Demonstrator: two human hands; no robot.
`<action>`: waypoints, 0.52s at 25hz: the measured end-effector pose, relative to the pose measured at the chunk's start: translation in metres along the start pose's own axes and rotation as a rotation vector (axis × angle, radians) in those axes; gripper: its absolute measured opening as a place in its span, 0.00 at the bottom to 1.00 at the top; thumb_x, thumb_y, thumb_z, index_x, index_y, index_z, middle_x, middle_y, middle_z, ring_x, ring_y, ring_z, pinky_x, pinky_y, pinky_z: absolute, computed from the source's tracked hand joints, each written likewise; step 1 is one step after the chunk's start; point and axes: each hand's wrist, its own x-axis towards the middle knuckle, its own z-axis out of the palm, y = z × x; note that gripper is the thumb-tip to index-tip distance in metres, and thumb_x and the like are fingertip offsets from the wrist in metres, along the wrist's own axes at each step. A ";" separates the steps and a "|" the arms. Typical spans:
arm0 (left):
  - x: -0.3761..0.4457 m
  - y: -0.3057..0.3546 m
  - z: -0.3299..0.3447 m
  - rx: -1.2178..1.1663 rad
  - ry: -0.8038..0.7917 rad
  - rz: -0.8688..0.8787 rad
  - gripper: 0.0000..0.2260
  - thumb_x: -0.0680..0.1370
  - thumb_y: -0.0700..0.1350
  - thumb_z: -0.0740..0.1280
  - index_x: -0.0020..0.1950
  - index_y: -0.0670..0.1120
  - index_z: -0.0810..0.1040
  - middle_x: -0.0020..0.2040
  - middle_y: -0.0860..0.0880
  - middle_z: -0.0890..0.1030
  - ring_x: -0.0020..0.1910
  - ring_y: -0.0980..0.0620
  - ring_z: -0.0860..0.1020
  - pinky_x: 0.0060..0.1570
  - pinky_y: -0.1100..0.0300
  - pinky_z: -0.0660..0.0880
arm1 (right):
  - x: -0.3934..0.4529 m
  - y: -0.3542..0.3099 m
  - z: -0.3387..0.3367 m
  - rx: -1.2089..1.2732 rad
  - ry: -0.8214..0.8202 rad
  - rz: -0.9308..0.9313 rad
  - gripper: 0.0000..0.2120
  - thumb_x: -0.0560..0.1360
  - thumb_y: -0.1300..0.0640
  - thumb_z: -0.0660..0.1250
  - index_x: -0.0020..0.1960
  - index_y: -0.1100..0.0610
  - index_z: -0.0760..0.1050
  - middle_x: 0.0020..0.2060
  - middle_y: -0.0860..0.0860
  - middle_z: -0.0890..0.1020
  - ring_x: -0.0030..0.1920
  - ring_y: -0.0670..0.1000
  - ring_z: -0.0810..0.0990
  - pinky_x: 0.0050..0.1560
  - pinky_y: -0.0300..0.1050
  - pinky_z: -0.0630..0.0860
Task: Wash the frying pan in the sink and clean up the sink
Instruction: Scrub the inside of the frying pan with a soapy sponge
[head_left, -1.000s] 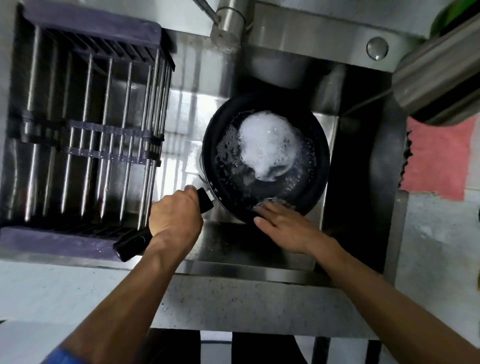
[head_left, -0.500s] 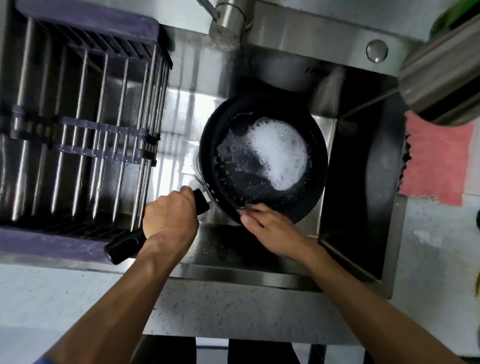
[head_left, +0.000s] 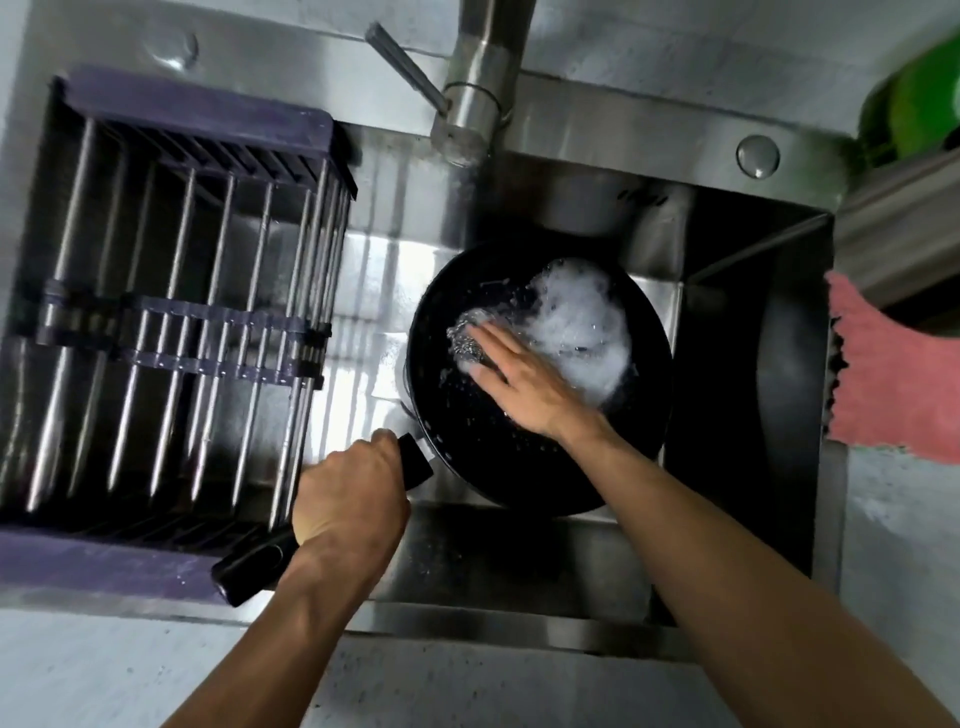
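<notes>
Left hand (head_left: 349, 493) clamped round the handle, frying pan (head_left: 537, 374) down in the sink (head_left: 519, 551); right hand (head_left: 524, 382) presses flat fingers on a scourer (head_left: 467, 335) through suds (head_left: 582, 332); rinsing and the sink itself look undone.

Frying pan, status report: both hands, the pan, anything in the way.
Left hand shut on handle. Right hand flat, pressing scourer inside frying pan. Foam in pan. Nothing in the way.
</notes>
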 end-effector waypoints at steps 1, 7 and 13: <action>-0.002 0.000 0.000 -0.008 -0.011 -0.004 0.12 0.77 0.40 0.63 0.60 0.48 0.70 0.51 0.49 0.81 0.49 0.47 0.81 0.40 0.57 0.70 | 0.000 -0.002 0.008 0.040 0.025 0.063 0.30 0.84 0.40 0.48 0.82 0.48 0.44 0.82 0.47 0.46 0.80 0.50 0.47 0.79 0.55 0.48; 0.004 -0.001 0.003 -0.023 0.002 0.000 0.13 0.78 0.39 0.62 0.61 0.48 0.70 0.53 0.49 0.81 0.51 0.47 0.81 0.44 0.56 0.75 | 0.025 -0.048 0.023 0.592 0.144 0.057 0.27 0.85 0.42 0.49 0.81 0.43 0.46 0.78 0.41 0.34 0.77 0.43 0.33 0.78 0.47 0.37; 0.004 -0.003 0.002 -0.038 0.016 0.022 0.11 0.78 0.40 0.61 0.61 0.48 0.70 0.54 0.49 0.81 0.52 0.47 0.81 0.46 0.56 0.76 | 0.018 -0.048 0.035 0.444 0.205 0.056 0.31 0.85 0.48 0.54 0.82 0.50 0.44 0.81 0.48 0.44 0.80 0.47 0.45 0.80 0.48 0.44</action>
